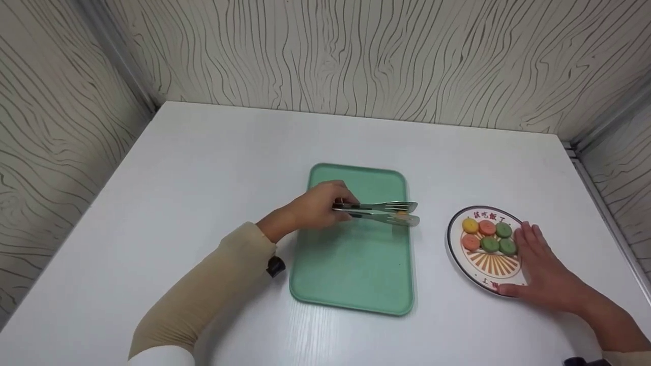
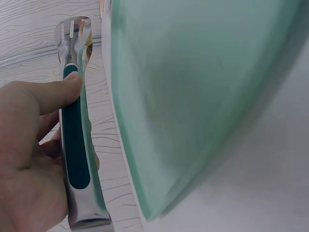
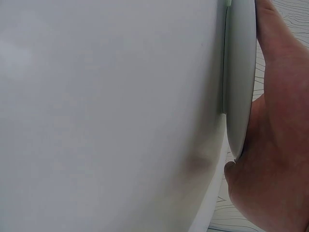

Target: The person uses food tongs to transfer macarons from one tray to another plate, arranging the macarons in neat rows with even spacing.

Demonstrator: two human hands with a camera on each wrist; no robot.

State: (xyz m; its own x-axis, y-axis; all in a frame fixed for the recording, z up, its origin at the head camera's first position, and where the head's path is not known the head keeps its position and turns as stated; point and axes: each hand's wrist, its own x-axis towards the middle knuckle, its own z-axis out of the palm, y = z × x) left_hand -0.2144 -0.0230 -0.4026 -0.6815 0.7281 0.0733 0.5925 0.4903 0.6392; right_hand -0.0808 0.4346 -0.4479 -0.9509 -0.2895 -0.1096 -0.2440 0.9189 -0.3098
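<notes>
My left hand (image 1: 323,203) grips metal tongs (image 2: 79,145) with dark green handle inlays, over the upper half of a green tray (image 1: 351,274). Slotted tong tips reach past the tray's right edge, and a small yellow-orange piece (image 1: 402,213) shows between them, mostly hidden. The right hand (image 1: 549,277) rests at the right side of a round white plate (image 1: 460,264), fingers extended along it and thumb at the near rim. On the plate sit a yellow macaron (image 1: 470,225), two pink macarons (image 1: 471,242) and three green macarons (image 1: 490,244), in two rows.
Tray and plate lie on a white table (image 1: 213,152), with a strip of tabletop between them. Wood-grain patterned panels (image 1: 325,56) stand behind the table and at both sides.
</notes>
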